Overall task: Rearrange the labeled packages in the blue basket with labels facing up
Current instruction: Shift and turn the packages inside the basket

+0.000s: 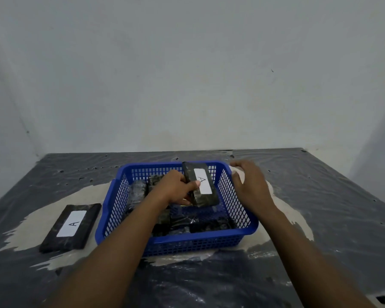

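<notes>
Dark plastic-covered desk [320, 207], blue basket [200, 240] at centre holding dark wrapped packages [182, 221], 1 package labelled A [72, 226] flat on the desk at 9 o'clock of the basket, label up, left hand [176, 188] clamped on a tilted A-labelled package [203, 185] above the basket, right hand [251, 185] spread with fingers apart at the basket's 3 o'clock rim

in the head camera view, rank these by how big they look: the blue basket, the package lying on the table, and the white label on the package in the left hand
1. Blue basket, clearly largest.
2. Package on the table, left of the basket.
3. White label on the held package, smallest.

No close calls here.
</notes>
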Available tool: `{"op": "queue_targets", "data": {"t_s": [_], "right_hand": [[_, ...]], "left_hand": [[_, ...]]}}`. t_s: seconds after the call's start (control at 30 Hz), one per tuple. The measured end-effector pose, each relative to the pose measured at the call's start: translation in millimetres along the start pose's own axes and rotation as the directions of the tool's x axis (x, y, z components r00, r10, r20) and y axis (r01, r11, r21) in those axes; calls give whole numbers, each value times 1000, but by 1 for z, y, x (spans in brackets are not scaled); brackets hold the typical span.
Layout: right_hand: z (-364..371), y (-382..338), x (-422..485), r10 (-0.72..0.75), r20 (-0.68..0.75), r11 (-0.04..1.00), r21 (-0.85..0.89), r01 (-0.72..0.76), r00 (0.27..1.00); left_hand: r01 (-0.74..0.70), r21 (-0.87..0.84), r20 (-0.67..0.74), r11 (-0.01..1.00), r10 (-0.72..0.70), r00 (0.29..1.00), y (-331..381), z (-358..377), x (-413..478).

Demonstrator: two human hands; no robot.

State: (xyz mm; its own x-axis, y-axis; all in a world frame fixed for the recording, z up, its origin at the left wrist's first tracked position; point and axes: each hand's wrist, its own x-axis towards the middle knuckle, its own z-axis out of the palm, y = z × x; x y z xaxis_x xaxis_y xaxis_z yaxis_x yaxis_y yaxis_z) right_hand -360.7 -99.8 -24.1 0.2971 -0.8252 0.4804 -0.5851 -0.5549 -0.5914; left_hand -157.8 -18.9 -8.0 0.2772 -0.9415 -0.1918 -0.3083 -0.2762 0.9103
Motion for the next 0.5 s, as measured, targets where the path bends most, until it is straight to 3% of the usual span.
{"op": "queue_targets", "data": {"t_s": [0.07, 0.13, 0.37, 0.43, 0.5], "right_hand": [[8, 7, 0, 90, 137, 996, -32, -87, 986], [15, 11, -3, 91, 194, 996, -17, -90, 977], [19, 13, -5, 119, 159, 993, -36, -115, 980], [19, 11, -6, 117, 156, 993, -43, -111, 981], [18, 9, -7, 94, 153, 995, -44, -88, 984]], "left_hand": [[21, 110, -5, 994, -20, 1000, 1, 6, 8], [47, 170, 13, 984, -50, 999, 3, 13, 16], [137, 163, 38, 977, -145, 989, 4, 47, 42], [108, 287, 28, 952, -121, 992, 1, 53, 47], [55, 521, 25, 852, -80, 997, -3, 54, 53]]}}
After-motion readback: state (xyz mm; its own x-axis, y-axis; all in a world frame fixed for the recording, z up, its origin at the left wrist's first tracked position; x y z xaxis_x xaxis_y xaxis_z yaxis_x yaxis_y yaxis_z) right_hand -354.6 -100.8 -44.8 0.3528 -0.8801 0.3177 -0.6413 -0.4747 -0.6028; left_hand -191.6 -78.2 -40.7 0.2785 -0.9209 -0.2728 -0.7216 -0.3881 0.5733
